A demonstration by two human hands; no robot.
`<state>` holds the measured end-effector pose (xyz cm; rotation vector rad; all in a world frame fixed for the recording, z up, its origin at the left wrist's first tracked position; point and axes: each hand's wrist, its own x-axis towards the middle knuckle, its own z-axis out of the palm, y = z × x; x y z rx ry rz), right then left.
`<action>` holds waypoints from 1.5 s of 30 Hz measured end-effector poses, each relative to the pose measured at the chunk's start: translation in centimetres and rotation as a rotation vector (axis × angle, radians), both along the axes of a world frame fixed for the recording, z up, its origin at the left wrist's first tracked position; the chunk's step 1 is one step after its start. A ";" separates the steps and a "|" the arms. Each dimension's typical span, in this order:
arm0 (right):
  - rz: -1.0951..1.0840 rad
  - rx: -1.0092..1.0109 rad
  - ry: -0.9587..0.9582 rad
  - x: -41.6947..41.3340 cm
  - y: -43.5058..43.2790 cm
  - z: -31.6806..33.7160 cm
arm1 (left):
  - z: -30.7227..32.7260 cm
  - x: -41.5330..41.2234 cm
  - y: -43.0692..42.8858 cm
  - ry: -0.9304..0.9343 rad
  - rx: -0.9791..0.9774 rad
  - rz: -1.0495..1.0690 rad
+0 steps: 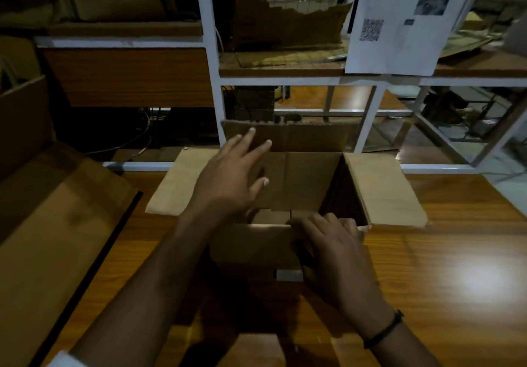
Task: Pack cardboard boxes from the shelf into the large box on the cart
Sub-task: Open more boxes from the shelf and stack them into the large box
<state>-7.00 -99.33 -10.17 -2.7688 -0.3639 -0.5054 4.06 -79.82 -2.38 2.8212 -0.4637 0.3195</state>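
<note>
Where the frame's left edge runs, an open carton (42,195) stands with its flap sloping down toward the wooden table (427,266). Right of it, at centre, a smaller open box (302,184) sits on the table, its left flap (174,187) folded outward and flat. The left hand (228,178) is released, fingers straight and spread, above the box's rear left part; its fingertips overlap the upright far flap (313,135), but contact cannot be told. The right hand (333,252), with a dark band (385,329) on its wrist, grasps the near flap (251,241) at its right end, fingers curled over the edge. The right flap (382,189) is folded outward. Behind the box, a white-framed shelf (212,52) fills the upper frame and holds torn cardboard (291,24). At upper right, a printed sheet (399,18) hangs on the shelf.
</note>
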 end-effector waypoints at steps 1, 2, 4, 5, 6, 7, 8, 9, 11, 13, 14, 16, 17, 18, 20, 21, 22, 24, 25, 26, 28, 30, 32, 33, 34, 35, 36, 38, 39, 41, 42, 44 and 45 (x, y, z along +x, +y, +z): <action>-0.007 -0.002 0.010 0.1 0.1 0.0 | 0.1 1.0 0.2 -0.013 0.016 -0.012; -0.008 -0.004 0.020 0.3 0.1 0.1 | 0.0 2.1 0.4 -0.014 0.046 -0.019; -0.013 0.002 0.035 0.6 0.1 0.1 | -0.5 4.1 0.6 -0.003 0.116 -0.023; -0.019 -0.001 0.032 0.7 0.0 0.1 | -0.9 4.8 0.6 0.004 0.137 -0.022; -0.023 -0.007 0.025 0.8 -0.1 0.2 | -1.4 5.4 0.6 0.011 0.143 -0.018; -0.028 -0.011 0.019 0.8 -0.1 0.2 | -1.9 5.8 0.4 0.015 0.134 -0.012; -0.036 -0.011 0.027 0.9 -0.1 0.3 | -2.4 6.2 0.3 0.019 0.112 -0.006; -0.038 -0.013 0.049 1.0 -0.1 0.4 | -2.8 6.4 0.2 0.020 0.077 0.005; -0.026 -0.016 0.085 1.3 -0.2 1.0 | -3.4 6.7 0.1 0.007 0.011 0.033; 0.012 0.016 0.220 1.8 -0.7 2.9 | -3.7 7.3 0.0 -0.014 -0.009 0.058; 0.029 0.078 0.324 2.3 -1.0 4.0 | -3.9 7.6 0.0 -0.021 0.000 0.072; 0.038 0.281 0.472 3.6 -1.2 6.3 | -4.1 8.2 0.0 -0.031 0.028 0.095; 0.026 0.330 0.438 4.5 -1.3 7.1 | -4.1 8.5 -0.1 -0.034 0.035 0.101; 0.013 0.325 0.363 5.8 -1.4 7.8 | -4.1 8.7 -0.1 -0.037 0.031 0.108; 0.001 0.221 0.246 8.8 -1.5 8.3 | -3.9 9.0 -0.2 -0.039 0.003 0.128; 0.002 0.156 0.217 10.6 -1.4 8.4 | -3.8 9.0 -0.3 -0.039 -0.006 0.136; 0.002 0.104 0.198 12.5 -1.3 8.4 | -3.8 9.0 -0.3 -0.042 -0.009 0.142; -0.005 -0.010 0.154 15.9 -0.8 8.2 | -3.8 8.9 -0.4 -0.049 -0.009 0.142; -0.003 -0.071 0.117 17.2 -0.5 8.0 | -3.8 8.9 -0.4 -0.051 -0.013 0.138; 0.009 -0.123 0.081 18.5 -0.2 7.7 | -3.8 8.8 -0.4 -0.053 -0.017 0.135; 0.034 -0.205 0.052 20.1 0.5 6.9 | -3.7 8.8 -0.4 -0.058 -0.021 0.135; 0.052 -0.244 0.049 21.0 0.9 6.0 | -3.7 8.7 -0.4 -0.069 -0.021 0.147; 0.058 -0.247 0.038 21.5 1.0 5.2 | -3.7 8.7 -0.3 -0.077 -0.025 0.152; 0.062 -0.245 0.028 21.6 1.0 5.1 | -3.8 8.8 -0.3 -0.084 -0.027 0.151; 0.070 -0.242 0.015 21.7 0.8 4.9 | -3.8 8.8 -0.3 -0.088 -0.031 0.152; 0.075 -0.242 0.007 21.7 0.7 4.9 | -3.8 8.8 -0.3 -0.088 -0.037 0.154; 0.078 -0.238 0.007 21.7 0.5 4.9 | -3.9 8.9 -0.3 -0.088 -0.047 0.159; 0.085 -0.224 0.009 21.7 0.2 4.9 | -4.1 9.0 -0.3 -0.090 -0.067 0.171; 0.091 -0.209 0.017 21.6 0.1 4.9 | -4.2 9.1 -0.3 -0.088 -0.073 0.173; 0.095 -0.182 0.030 21.4 -0.4 5.0 | -4.3 9.1 -0.3 -0.080 -0.080 0.169; 0.090 -0.175 0.033 21.4 -0.8 5.1 | -4.3 9.0 -0.3 -0.081 -0.079 0.169; 0.062 -0.164 0.057 21.3 -1.9 5.2 | -4.3 9.0 -0.3 -0.086 -0.075 0.171; 0.049 -0.150 0.073 21.3 -2.4 5.2 | -4.3 9.0 -0.3 -0.089 -0.077 0.176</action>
